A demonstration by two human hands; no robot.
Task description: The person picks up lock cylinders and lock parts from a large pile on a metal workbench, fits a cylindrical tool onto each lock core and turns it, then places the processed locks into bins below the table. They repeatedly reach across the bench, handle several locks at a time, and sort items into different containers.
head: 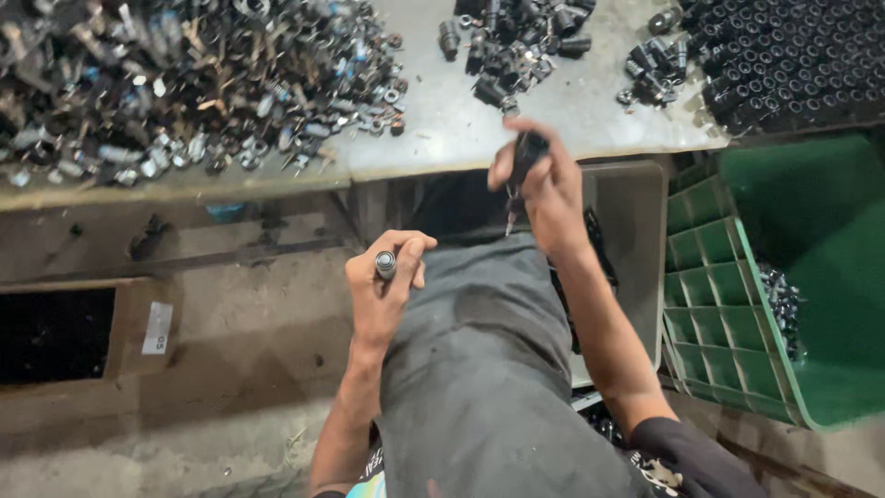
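My left hand (383,290) is closed around a small dark cylinder with a metal end (385,266), held low beside my grey-trousered leg (479,369). My right hand (544,189) is raised at the workbench edge, gripping a black cylindrical part (528,152) with a thin metal piece hanging below it. A heap of mixed metal and black parts (184,83) covers the left of the grey bench (442,129). Smaller piles of black cylinders (516,41) lie near my right hand.
A tray of upright black cylinders (793,60) sits at the bench's right end. A green plastic crate (784,286) stands at the right, a grey bin (636,240) beside my leg, and a cardboard box (129,327) on the floor at left.
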